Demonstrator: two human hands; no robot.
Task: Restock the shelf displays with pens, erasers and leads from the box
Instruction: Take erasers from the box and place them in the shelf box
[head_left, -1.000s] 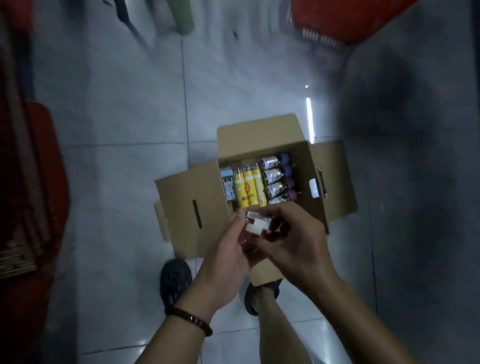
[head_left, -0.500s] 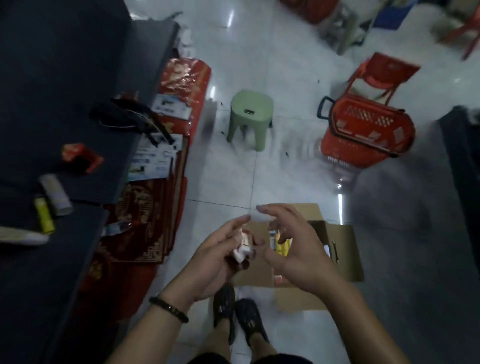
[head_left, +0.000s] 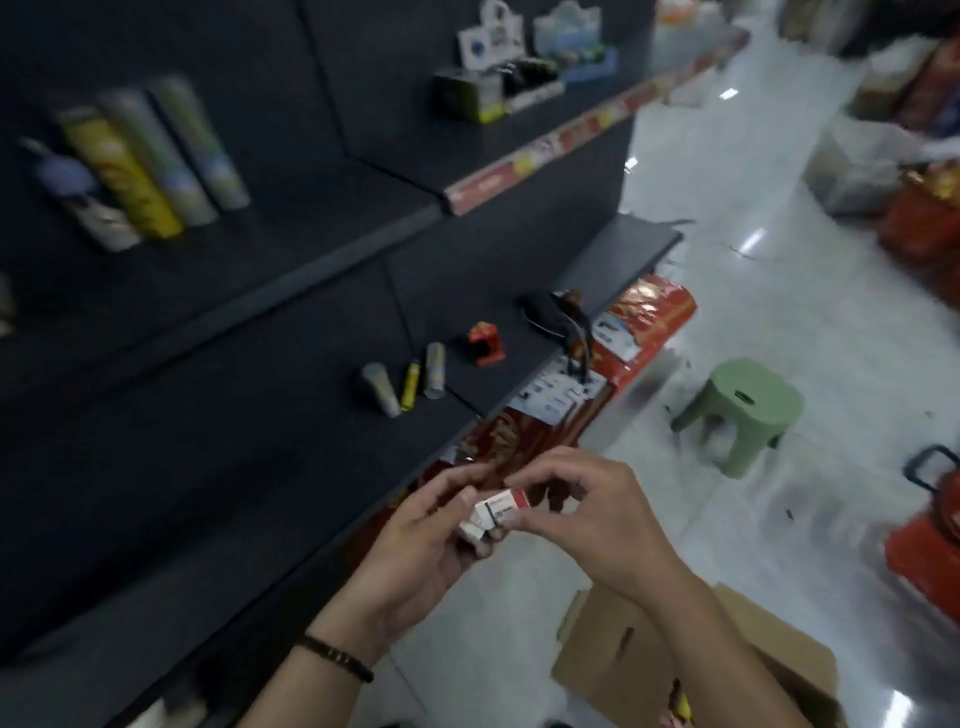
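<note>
Since half a second back we've swung up off the floor to face the dark matte shelf (head_left: 249, 441), and the cardboard box (head_left: 613, 654) has slid to the lower right. Our left hand (head_left: 415, 556) cups the small white packs (head_left: 500, 512), fingers (head_left: 447, 493) loosely curled round them. Our right hand (head_left: 597, 525) pinches the top pack, glossy card with a red end, other fingers spread. Packs are just off the shelf edge.
</note>
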